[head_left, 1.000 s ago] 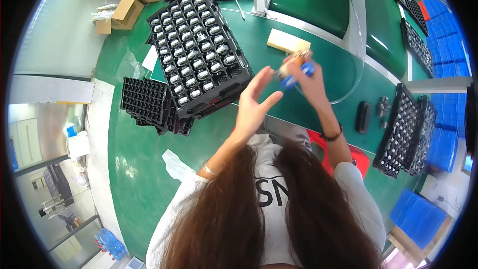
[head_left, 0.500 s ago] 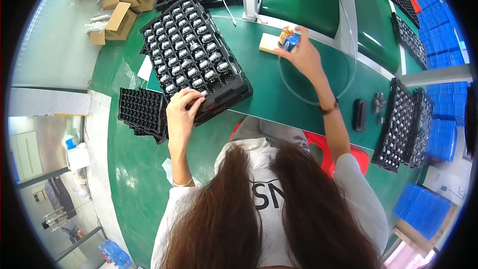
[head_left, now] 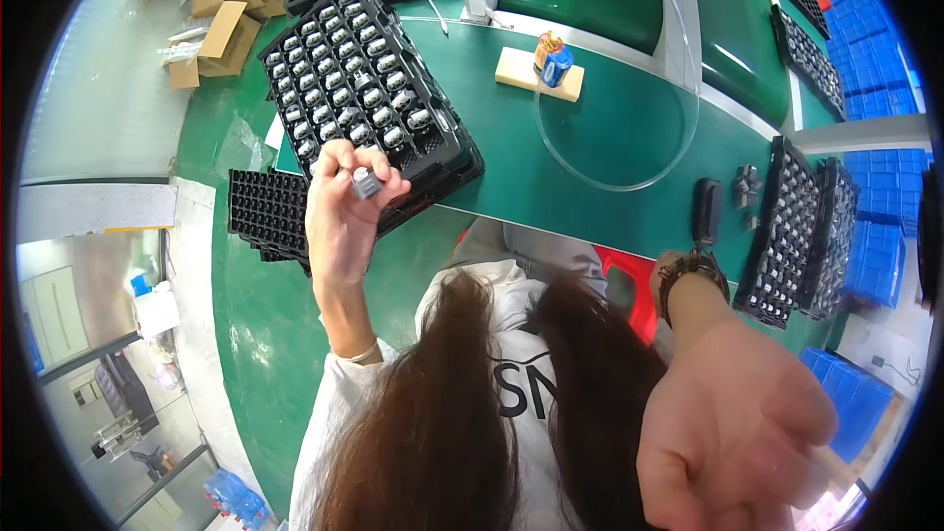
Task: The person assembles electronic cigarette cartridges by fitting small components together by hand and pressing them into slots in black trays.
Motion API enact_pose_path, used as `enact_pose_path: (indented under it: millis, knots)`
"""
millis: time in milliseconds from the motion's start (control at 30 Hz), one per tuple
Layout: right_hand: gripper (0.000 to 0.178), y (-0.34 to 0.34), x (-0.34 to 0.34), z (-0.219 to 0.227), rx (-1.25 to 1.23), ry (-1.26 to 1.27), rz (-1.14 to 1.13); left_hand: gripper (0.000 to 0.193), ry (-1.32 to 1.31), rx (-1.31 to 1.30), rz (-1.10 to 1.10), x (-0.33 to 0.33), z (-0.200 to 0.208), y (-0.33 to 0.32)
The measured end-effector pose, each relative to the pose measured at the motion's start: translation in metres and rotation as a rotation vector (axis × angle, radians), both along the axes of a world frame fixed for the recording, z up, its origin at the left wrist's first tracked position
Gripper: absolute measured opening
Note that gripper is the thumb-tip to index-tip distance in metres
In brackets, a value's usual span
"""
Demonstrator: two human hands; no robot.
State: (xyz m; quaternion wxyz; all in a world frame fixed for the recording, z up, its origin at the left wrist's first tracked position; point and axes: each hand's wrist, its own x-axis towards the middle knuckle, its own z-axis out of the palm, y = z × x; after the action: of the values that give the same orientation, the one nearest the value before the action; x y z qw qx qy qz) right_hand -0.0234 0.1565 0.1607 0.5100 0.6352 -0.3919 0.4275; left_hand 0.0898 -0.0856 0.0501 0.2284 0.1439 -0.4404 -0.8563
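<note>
A small grey part with a silvery face (head_left: 367, 183) is pinched in the fingers of my left hand (head_left: 339, 197). That hand is above the near corner of a stacked black tray (head_left: 447, 152), whose pockets hold rows of similar silvery parts. My right hand (head_left: 737, 433) looms large at the lower right, close to the camera and away from the table. Its fingers are blurred and partly cut off. A blue device with a brass-coloured fitting (head_left: 557, 64) stands on a pale yellow block (head_left: 516, 71) at the far side of the green table, apart from both hands.
A clear hose (head_left: 619, 187) loops across the green table (head_left: 492, 167). To the right are a black oblong object (head_left: 706, 210), loose grey parts (head_left: 746, 185) and filled trays (head_left: 782, 226). Smaller black trays (head_left: 265, 208) are stacked at left. Cardboard boxes (head_left: 224, 37) lie beyond.
My right hand has left the blue device and come back close to the camera. My left hand has risen from the tray and turned, now showing a grey part between its fingers.
</note>
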Motion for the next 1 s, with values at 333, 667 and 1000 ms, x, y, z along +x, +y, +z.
enact_pose_path:
  millis: [333, 667, 1000]
  knots:
    - [0.042, 0.012, 0.008, -0.01, -0.033, -0.053, -0.257, 0.036, 0.414, -0.851, 0.189, -0.02, 0.114, 0.051]
    - [0.045, -0.005, 0.013, 0.007, 0.004, -0.057, -0.099, 0.034, 0.549, -0.96, 0.238, 0.011, 0.128, 0.002]
    - [0.022, 0.01, -0.012, -0.028, -0.509, 0.053, -0.356, 0.034, 0.599, -1.02, 0.298, -0.003, 0.136, 0.007]
